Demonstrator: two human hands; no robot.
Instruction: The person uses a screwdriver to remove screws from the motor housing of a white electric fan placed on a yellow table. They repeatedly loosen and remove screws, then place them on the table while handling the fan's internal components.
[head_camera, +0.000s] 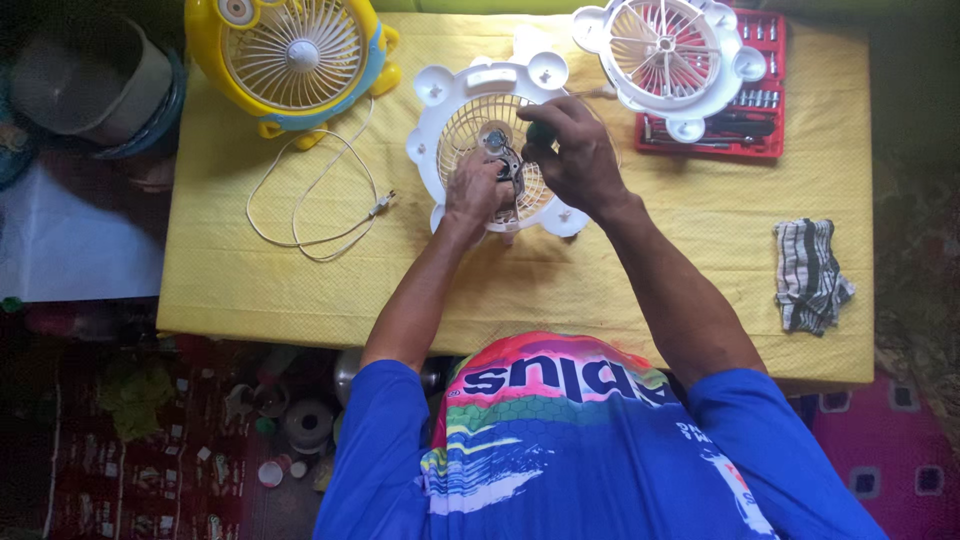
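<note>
White fan housing (447, 120), round with a wire grille and small ear-shaped lugs on its rim, is laid flat near the middle of the yellow table (250, 280), towards the far edge. A small dark motor part (503, 155) is seen at the centre of the grille. The left hand (476, 192) is placed on the lower part of the grille, with the fingers curled around the motor part; how firmly it is gripped cannot be told. The right hand (575, 152) is closed around a dark green handle (541, 130), which looks like that of a screwdriver, and a thin metal shaft (598, 93) is seen beyond the knuckles; the tip is hidden by the fingers.

A second white fan grille (665, 50) is laid at the far right, partly over a red tool case (757, 110) in which bits and sockets are kept. A yellow fan (290, 55) with a blue edge is placed at the far left, and its white cable (315, 190) is spread in loose loops on the table, just beside the white housing. A striped cloth (810, 275) is left crumpled near the right edge, well apart from both hands
</note>
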